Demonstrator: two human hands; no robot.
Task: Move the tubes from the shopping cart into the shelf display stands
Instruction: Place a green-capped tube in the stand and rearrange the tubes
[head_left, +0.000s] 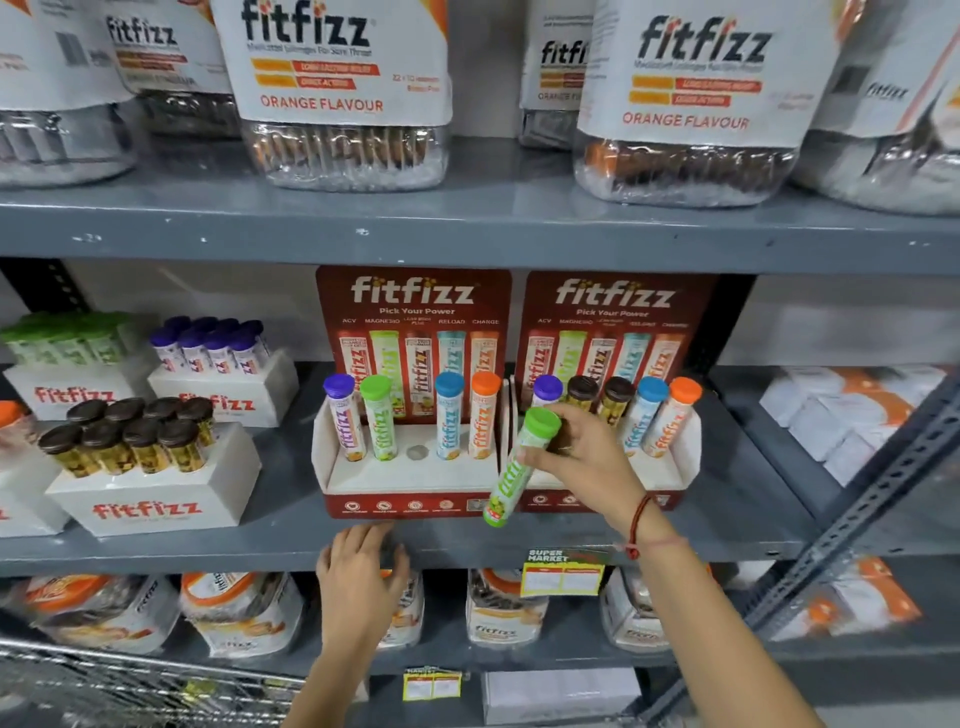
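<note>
Two red display stands sit side by side on the middle shelf. The left stand holds purple, green, blue and orange capped tubes, with one bare hole in the middle. The right stand holds a purple, two brown, a blue and an orange tube. My right hand grips a green-capped tube, tilted, in front of the gap between the stands. My left hand rests on the shelf's front edge below the left stand, fingers spread, holding nothing. A corner of the wire shopping cart shows at bottom left.
White boxes of brown-capped tubes, purple-capped tubes and green-capped tubes stand to the left. Large jars fill the top shelf, bags the lower one. A slanted metal brace crosses at right.
</note>
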